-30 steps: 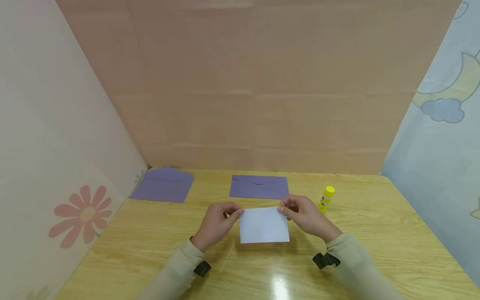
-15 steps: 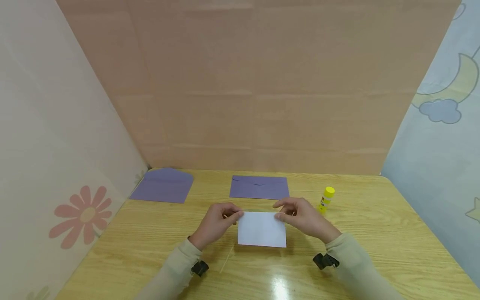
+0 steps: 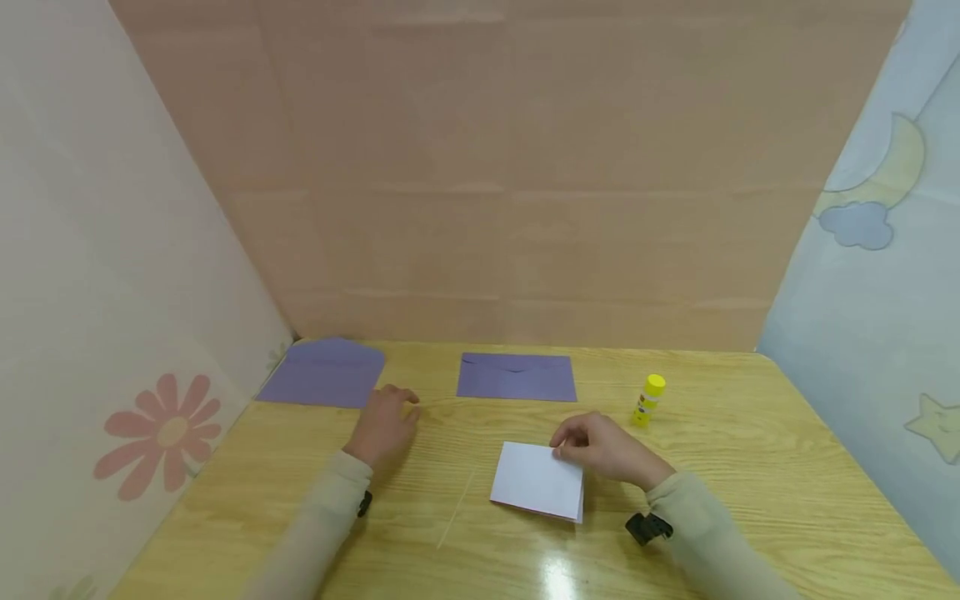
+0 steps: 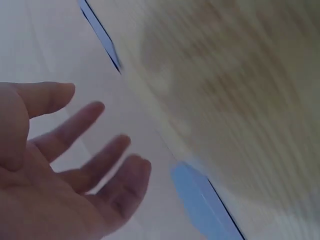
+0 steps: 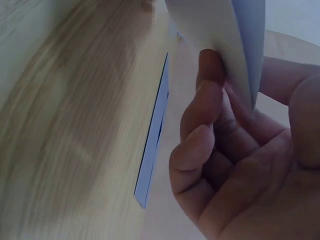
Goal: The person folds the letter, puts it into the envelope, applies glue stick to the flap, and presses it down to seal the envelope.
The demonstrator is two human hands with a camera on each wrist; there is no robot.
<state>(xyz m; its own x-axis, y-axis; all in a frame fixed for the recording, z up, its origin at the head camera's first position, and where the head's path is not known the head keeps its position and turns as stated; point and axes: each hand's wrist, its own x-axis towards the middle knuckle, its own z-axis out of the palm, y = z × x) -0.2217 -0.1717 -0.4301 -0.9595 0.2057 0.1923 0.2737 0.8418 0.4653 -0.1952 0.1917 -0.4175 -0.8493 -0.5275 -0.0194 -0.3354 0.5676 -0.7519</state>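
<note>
Between thumb and fingers, my right hand [image 3: 611, 450] pinches a folded white card [image 3: 536, 481] by its upper right corner. The right wrist view shows the card [image 5: 235, 35] in two layers, slightly parted. My left hand [image 3: 385, 423] holds nothing; its fingers are spread and loosely bent in the left wrist view. It hovers by the right corner of a purple envelope [image 3: 322, 375] whose flap is raised. Another purple envelope [image 3: 516, 379], flap folded down, lies at the back middle of the table.
A yellow glue stick [image 3: 648, 400] stands upright behind my right hand. Brown paper [image 3: 487, 183] rises behind the wooden table [image 3: 712, 533]. Patterned panels close in the left and right sides. A pale thin line [image 3: 456, 508] runs on the tabletop left of the card.
My left hand has let go of the white card and moved left toward the raised-flap envelope. The right hand keeps the card, which has tilted and dropped lower in view.
</note>
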